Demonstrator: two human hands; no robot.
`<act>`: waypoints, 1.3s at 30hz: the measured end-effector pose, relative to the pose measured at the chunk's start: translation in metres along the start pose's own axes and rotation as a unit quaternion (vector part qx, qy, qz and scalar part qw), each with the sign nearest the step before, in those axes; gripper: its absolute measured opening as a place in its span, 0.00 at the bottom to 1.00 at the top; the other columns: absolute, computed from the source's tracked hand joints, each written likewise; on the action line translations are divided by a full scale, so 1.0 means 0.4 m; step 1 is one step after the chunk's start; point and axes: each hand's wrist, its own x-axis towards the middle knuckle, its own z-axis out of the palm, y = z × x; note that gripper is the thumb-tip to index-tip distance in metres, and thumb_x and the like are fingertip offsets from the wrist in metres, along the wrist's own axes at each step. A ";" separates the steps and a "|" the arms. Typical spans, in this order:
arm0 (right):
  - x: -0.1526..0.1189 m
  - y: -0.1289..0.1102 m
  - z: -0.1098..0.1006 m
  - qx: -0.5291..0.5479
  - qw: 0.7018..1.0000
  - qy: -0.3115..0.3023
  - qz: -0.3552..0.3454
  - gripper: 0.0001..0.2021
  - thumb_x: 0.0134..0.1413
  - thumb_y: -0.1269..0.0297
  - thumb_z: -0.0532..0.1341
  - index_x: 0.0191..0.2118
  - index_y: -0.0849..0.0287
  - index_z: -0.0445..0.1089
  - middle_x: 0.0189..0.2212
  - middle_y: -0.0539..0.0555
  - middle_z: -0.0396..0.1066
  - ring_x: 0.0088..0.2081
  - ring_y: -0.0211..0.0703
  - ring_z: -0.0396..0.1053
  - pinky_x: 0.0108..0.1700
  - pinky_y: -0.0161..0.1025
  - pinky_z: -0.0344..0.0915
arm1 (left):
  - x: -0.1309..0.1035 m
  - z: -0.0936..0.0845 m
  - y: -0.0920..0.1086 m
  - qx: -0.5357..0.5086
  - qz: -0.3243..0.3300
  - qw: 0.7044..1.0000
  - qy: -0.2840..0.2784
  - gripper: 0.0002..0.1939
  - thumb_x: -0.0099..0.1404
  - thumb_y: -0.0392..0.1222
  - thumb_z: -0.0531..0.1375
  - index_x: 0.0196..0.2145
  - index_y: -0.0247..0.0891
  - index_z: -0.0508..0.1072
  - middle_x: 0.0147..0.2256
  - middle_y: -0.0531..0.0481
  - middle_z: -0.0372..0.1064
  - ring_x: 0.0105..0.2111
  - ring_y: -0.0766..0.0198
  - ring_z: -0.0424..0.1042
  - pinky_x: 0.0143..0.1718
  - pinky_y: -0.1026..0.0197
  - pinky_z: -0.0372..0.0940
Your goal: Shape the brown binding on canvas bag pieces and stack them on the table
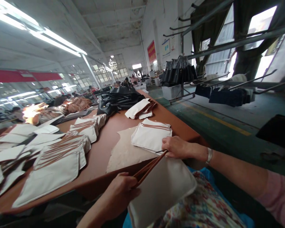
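Note:
A cream fabric pouch (163,186) with a brown-edged opening hangs over my lap, below the table's front edge. My left hand (123,191) is closed on the left end of its brown edge. At the other end of that edge, my right hand (174,147) is closed in a pinch, with a thin dark strip showing by the fingertips. Just behind the right hand, a small stack of similar cream pouches (149,134) lies on a sheet of tan paper (123,152). The fingertips of both hands are partly hidden.
Overlapping rows of cream pouches (59,167) cover the left of the brown table (104,144). Folded pieces (140,108) and a heap of black material (121,98) lie farther back. To the right stands a metal rack (228,47) with projecting arms and hanging black bags (179,72).

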 end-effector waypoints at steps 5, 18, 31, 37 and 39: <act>0.014 -0.114 0.112 0.169 0.980 -0.096 -0.048 0.25 0.44 0.55 0.70 0.48 0.60 0.70 0.40 0.52 0.73 0.39 0.42 0.69 0.42 0.34 0.65 | 0.056 0.025 0.091 -0.033 0.040 0.995 -0.090 0.07 0.57 0.36 0.61 0.22 0.40 0.76 0.26 0.50 0.70 0.30 0.58 0.65 0.37 0.62 0.60; 0.045 -0.128 0.093 0.245 0.969 0.007 -0.028 0.17 0.44 0.58 0.70 0.38 0.66 0.74 0.32 0.53 0.74 0.33 0.39 0.69 0.35 0.32 0.64 | 0.017 -0.056 -0.034 -0.269 -0.103 0.942 -0.170 0.25 0.50 0.54 0.70 0.38 0.33 0.73 0.33 0.50 0.68 0.32 0.64 0.64 0.33 0.65 0.59; -0.065 -0.062 0.135 0.313 0.945 -0.092 -0.028 0.13 0.53 0.66 0.62 0.44 0.67 0.70 0.34 0.54 0.71 0.33 0.36 0.66 0.37 0.33 0.64 | 0.025 0.056 0.024 -0.349 -0.062 0.920 -0.168 0.10 0.60 0.44 0.66 0.34 0.33 0.75 0.32 0.49 0.70 0.32 0.65 0.64 0.34 0.65 0.58; -0.075 -0.080 0.133 0.217 0.969 0.017 -0.113 0.06 0.56 0.66 0.61 0.38 0.64 0.67 0.29 0.50 0.68 0.29 0.34 0.63 0.32 0.31 0.61 | 0.029 0.048 0.059 -0.301 -0.093 0.937 -0.147 0.18 0.59 0.52 0.65 0.32 0.32 0.73 0.28 0.51 0.66 0.28 0.67 0.60 0.30 0.65 0.54; -0.076 -0.079 0.141 0.169 0.972 0.052 -0.154 0.05 0.59 0.66 0.58 0.37 0.63 0.66 0.30 0.52 0.68 0.30 0.35 0.64 0.33 0.32 0.62 | 0.029 0.053 0.061 -0.278 -0.101 0.946 -0.131 0.18 0.59 0.54 0.64 0.30 0.33 0.72 0.27 0.52 0.64 0.27 0.67 0.59 0.29 0.65 0.53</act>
